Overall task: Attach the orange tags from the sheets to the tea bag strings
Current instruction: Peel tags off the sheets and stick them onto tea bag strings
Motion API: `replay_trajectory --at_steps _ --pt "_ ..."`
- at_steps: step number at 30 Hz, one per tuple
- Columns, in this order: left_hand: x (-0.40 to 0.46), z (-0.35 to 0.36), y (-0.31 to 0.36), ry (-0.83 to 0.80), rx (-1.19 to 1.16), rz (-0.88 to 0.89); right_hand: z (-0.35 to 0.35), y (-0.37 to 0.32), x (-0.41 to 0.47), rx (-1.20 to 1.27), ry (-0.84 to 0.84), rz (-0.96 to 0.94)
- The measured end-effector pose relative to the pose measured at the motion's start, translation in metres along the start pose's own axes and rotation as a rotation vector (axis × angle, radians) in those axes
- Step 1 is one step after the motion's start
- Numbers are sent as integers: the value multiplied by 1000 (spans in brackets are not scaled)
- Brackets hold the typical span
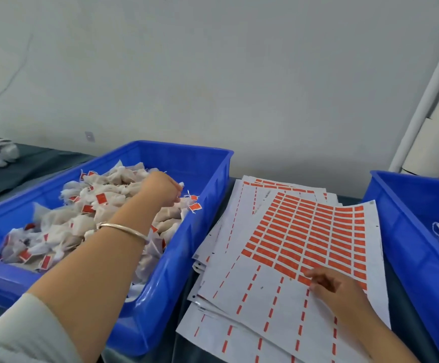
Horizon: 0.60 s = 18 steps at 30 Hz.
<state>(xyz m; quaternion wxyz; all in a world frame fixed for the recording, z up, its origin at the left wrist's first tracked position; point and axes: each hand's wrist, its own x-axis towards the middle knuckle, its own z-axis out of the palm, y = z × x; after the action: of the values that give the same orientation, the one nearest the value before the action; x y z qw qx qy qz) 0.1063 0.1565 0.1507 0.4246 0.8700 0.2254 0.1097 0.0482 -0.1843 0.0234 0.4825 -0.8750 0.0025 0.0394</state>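
Head view. Left bin [208, 163], centre left of frame: heap of tea bags [64, 218], many already tagged orange. Left hand [160, 188] over the heap's far side, fingers curled, seemingly pinching something white; cannot tell for sure. Top sheet [318, 231], centre right: tags [304, 231] gone from lower rows, upper block still full. Right hand [336, 289] at block's lower edge, fingertips on a tag; pinch unclear. Judged mid-task: much tagged, plenty left.

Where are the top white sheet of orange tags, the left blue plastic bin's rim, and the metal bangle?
Top white sheet of orange tags [315, 231]: head view, middle of its tag grid.
Left blue plastic bin [181, 146]: head view, far rim.
Metal bangle [124, 228]: head view, band across the left wrist.
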Motion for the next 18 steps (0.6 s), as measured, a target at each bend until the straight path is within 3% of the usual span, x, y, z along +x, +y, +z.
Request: replay_trajectory --at_steps 1,4,7,12,15,18 --pt "-4 -5 5 -7 -94 -12 0 0 1 -19 0 -1" --pt "-23 -13 23 64 47 200 1 0 1 -165 -22 -36" --pt "-63 -2 50 1 17 404 5 -5 -2 -399 -76 -106" --pt "-134 71 52 -389 340 567 7 -22 -15 -710 -117 -204" --pt "-159 119 23 -707 507 480 -8 -41 -32 -682 -15 -267" --pt "-164 157 -2 -806 731 462 -37 -62 -63 -698 83 -400"
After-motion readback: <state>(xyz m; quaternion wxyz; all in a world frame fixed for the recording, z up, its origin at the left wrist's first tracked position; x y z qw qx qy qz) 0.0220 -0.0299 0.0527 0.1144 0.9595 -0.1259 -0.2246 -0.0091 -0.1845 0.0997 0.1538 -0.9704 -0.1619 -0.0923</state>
